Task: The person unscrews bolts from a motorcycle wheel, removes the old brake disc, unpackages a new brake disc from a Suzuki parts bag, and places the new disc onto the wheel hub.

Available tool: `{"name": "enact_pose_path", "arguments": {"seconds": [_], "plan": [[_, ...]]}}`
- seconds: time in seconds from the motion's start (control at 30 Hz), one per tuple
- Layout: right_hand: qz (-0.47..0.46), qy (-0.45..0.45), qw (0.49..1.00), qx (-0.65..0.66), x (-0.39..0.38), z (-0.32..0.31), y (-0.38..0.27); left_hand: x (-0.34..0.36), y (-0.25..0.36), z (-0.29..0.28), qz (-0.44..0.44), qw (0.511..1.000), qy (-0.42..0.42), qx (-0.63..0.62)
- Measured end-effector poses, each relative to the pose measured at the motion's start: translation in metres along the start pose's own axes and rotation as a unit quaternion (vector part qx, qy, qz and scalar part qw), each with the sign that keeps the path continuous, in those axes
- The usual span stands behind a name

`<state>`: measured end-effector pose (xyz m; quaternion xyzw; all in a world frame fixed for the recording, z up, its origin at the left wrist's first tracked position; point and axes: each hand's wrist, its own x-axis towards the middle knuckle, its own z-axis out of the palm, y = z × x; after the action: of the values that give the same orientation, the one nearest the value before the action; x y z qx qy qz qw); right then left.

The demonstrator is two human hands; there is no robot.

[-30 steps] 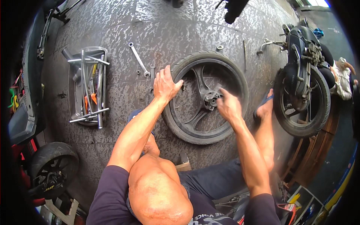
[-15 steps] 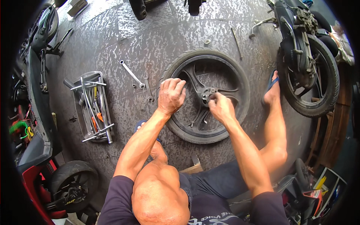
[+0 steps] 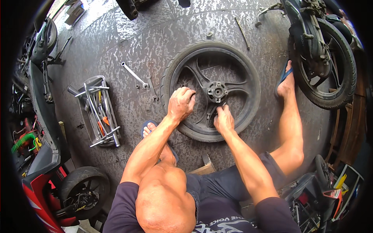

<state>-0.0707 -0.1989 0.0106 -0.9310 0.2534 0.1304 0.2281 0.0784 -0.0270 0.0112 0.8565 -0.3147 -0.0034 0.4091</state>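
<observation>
A black spoked motorcycle wheel (image 3: 246, 68) lies flat before me, its hub (image 3: 217, 91) face up. My left hand (image 3: 179, 104) is over the wheel's left part, fingers curled around something I cannot make out. My right hand (image 3: 223, 120) is just below the hub by a lower spoke, fingers pinched on a small metal piece whose shape is unclear. Left of the wheel lie a long combination wrench (image 3: 133, 74), a second wrench (image 3: 152, 89) and a small nut (image 3: 137, 86). Beyond the wheel are a ring-shaped part (image 3: 210, 34) and a long thin bolt (image 3: 242, 33).
A metal tray (image 3: 89, 127) piled with tools sits at left. A motorcycle front end (image 3: 322, 58) stands close at right beside my foot. A red scooter body (image 3: 39, 194), another wheel (image 3: 74, 178) and hoses line the left edge. Motorcycle parts (image 3: 132, 9) are at the top.
My right hand has dropped from the hub to below it, uncovering the hub. My left hand has left the tyre's top-left edge, moving down and inward with fingers more curled. The view has shifted.
</observation>
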Motion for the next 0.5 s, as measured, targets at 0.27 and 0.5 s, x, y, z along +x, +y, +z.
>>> {"name": "enact_pose_path", "arguments": {"seconds": [0.27, 0.5], "plan": [[-0.108, 0.035, 0.986, -0.124, 0.002, 0.009, 0.019, -0.028, 0.034, 0.026, 0.108, 0.968, -0.225, 0.012], [0.142, 0.111, 0.928, 0.326, 0.027, -0.036, 0.009, -0.037, 0.024, 0.042, 0.042, 0.961, -0.275, 0.005]]}}
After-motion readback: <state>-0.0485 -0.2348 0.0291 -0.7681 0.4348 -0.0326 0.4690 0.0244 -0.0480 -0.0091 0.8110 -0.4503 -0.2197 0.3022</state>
